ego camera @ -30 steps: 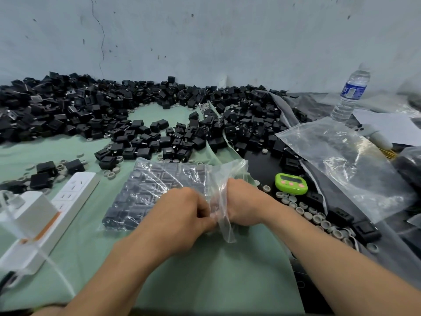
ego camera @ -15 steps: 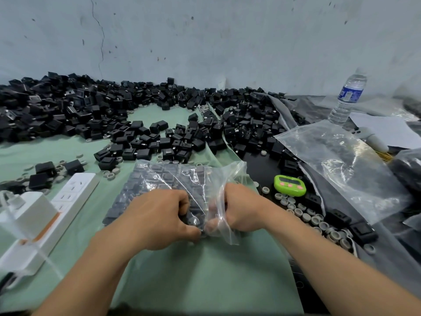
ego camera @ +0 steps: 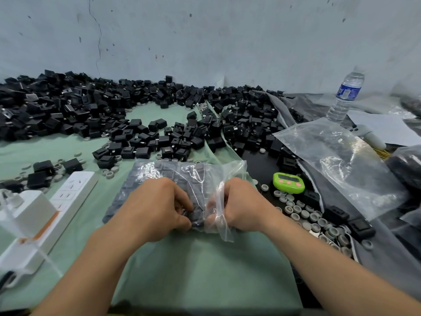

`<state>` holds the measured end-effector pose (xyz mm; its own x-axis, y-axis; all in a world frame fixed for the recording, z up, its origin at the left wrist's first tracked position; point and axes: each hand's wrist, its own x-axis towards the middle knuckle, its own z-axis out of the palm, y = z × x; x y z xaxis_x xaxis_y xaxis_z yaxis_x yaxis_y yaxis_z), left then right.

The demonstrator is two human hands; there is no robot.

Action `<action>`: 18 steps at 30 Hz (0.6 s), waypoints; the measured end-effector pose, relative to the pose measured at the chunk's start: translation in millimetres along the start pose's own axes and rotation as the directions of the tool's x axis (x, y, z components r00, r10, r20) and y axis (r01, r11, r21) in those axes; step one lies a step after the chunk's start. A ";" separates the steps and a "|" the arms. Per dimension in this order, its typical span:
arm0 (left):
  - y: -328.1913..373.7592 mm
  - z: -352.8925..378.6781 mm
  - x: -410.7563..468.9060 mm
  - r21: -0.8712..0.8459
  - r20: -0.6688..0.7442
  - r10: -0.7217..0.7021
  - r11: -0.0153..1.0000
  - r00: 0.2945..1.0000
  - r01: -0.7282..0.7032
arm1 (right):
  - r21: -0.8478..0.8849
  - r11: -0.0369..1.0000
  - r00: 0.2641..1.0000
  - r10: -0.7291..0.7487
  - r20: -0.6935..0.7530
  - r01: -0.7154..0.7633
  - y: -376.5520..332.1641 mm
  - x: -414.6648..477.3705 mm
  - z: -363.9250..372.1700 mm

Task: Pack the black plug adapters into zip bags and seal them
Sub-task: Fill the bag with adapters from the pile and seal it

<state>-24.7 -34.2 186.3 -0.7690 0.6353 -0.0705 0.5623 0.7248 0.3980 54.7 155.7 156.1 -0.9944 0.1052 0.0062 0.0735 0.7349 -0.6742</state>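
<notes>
Leftward, away from its partner, is where the left hand (ego camera: 155, 206) has gone since a second ago, so a gap now shows between the two fists, with dark adapters visible through the plastic there. Over the last half second little has shifted. The right hand (ego camera: 243, 204) stays where it was, its fingers curled tight round the bunched, loose mouth of the zip bag (ego camera: 164, 172). The left hand's thumb and curled fingers pinch the bag's near right corner. Whether they also catch an adapter through the film cannot be told.

The bag lies flat on the green cloth (ego camera: 205, 270), filled with rows of plug adapters (ego camera: 141, 192), its open end crumpled upward on the right. Behind it spreads the heap of loose adapters (ego camera: 91, 110). A white power strip (ego camera: 66, 201) lies to the left. A green timer (ego camera: 288, 183), grey rings (ego camera: 314, 217), an empty clear bag (ego camera: 337, 160) and a water bottle (ego camera: 346, 94) sit to the right.
</notes>
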 end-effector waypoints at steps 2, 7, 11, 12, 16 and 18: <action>0.8 -1.6 -1.4 0.069 -0.073 -0.024 0.997 0.997 0.029 | 0.065 0.998 1.000 -0.001 -0.022 0.002 0.6 -1.0 1.6; 7.1 3.4 -7.0 0.301 -0.129 0.072 0.953 0.989 -0.030 | 0.060 0.998 0.998 0.009 -0.064 -0.005 3.8 0.4 5.6; 16.7 11.2 -10.5 0.499 -0.169 0.085 0.867 0.982 0.011 | -0.072 0.997 0.995 -0.013 -0.096 0.006 4.7 3.6 9.1; 18.5 12.6 -10.2 0.542 -0.184 0.086 0.840 0.979 0.028 | -0.078 0.997 0.994 -0.015 -0.105 0.007 5.1 4.1 9.3; 18.8 17.7 -9.1 0.603 -0.214 0.095 0.796 0.972 0.055 | -0.029 1.000 0.995 -0.009 -0.095 0.006 6.8 2.4 4.0; 17.5 20.7 -8.5 0.594 -0.192 0.102 0.804 0.976 0.032 | -0.011 1.000 0.991 -0.001 -0.131 -0.001 6.0 0.3 3.4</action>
<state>-2.0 -21.4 175.0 -0.7514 0.6431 0.1474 0.6075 0.7615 -0.2257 54.5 157.9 149.5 -0.9761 0.1915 0.1032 0.0752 0.7423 -0.6658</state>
